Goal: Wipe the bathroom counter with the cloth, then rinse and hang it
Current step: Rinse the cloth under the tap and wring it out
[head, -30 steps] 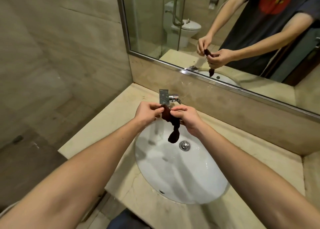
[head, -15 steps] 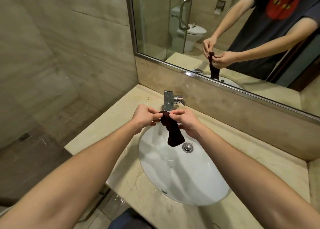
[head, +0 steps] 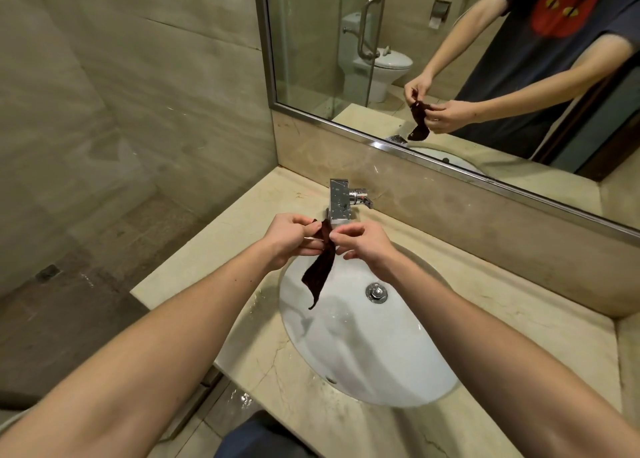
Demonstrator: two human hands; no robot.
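Observation:
A small dark brown cloth [head: 320, 270] hangs above the white sink basin [head: 381, 360], just in front of the chrome faucet [head: 340, 205]. My left hand [head: 294, 237] pinches its upper left edge. My right hand [head: 363, 244] pinches the top edge with thumb and forefinger, right beside the left. The cloth's lower end dangles free, pointing down and left over the basin. The beige marble counter [head: 519, 326] surrounds the sink and shows wet patches near its front left edge.
A mirror [head: 450, 59] runs along the back wall above a marble backsplash. The drain plug [head: 376, 292] sits at the basin's back. A tiled wall stands on the left, and a wet shower floor [head: 69, 301] lies below the counter's left edge.
The cloth has opened out from a twisted bunch into a flatter hanging strip. Both hands have stayed together in front of the faucet, regripping its top edge.

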